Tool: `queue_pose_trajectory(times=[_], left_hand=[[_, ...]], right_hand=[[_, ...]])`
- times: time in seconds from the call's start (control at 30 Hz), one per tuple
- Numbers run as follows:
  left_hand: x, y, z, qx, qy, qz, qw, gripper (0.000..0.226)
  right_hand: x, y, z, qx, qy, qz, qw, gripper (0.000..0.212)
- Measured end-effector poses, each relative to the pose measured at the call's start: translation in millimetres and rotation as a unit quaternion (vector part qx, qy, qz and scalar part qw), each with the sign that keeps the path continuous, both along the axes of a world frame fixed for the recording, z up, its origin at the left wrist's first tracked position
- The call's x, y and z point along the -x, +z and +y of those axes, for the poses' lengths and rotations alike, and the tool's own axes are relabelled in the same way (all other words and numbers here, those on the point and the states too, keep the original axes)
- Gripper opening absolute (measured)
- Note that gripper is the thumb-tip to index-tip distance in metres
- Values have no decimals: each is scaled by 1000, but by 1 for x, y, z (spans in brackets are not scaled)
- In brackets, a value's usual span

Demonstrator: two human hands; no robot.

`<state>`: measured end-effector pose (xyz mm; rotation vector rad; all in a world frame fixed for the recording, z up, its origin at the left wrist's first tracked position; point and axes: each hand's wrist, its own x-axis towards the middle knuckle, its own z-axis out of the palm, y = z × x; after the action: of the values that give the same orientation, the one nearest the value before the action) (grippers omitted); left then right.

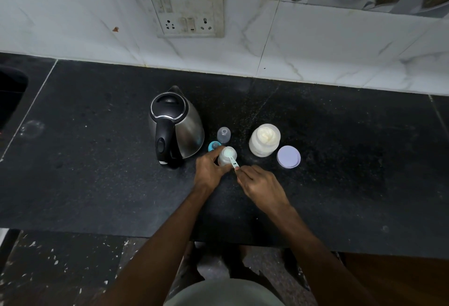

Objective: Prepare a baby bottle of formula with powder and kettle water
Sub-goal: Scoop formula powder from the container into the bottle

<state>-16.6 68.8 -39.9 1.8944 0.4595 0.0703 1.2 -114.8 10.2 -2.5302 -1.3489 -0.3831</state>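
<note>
On the dark counter (97, 160) we steady the open baby bottle (227, 156) with our left hand (209, 170), fingers curled around its side. Our right hand (261, 184) pinches the handle of a pale green scoop (230, 157), whose bowl sits over the bottle's mouth. The steel kettle (175, 125) stands at ten o'clock from the bottle, the clear cap (223, 134) at twelve, the blue nipple ring (213, 146) just at nine. The open powder jar (264, 140) sits at two o'clock, its lilac lid (288, 156) beside it at three.

left hand (209, 169): fingers curled, gripping | right hand (261, 185): pinching
</note>
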Motion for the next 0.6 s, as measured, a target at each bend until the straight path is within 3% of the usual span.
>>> queue_pose_trajectory(times=[0.2, 0.27, 0.33, 0.37, 0.43, 0.5, 0.6], left_hand=[[-1, -1, -1, 3, 7, -1, 1000, 53], [-1, -2, -1, -2, 7, 1, 1000, 52], [-1, -2, -1, -10, 6, 4, 1000, 54], [-1, -2, -1, -8, 6, 5, 1000, 55], [-1, -3, 0, -7, 0, 0, 1000, 53], [-1, -3, 0, -13, -7, -5, 1000, 53], [-1, -3, 0, -23, -7, -8, 1000, 55]], right_hand=[[-2, 2, 2, -34, -9, 48, 998, 8], [-3, 5, 3, -102, -48, 122, 986, 8], [-2, 11, 7, -190, -132, 237, 944, 5], [-3, 15, 10, -242, -189, 318, 897, 2], [-6, 24, 17, -355, -295, 497, 735, 6], [-10, 31, 19, -425, -351, 599, 581, 8], [-13, 34, 13, -454, -379, 671, 447, 16]])
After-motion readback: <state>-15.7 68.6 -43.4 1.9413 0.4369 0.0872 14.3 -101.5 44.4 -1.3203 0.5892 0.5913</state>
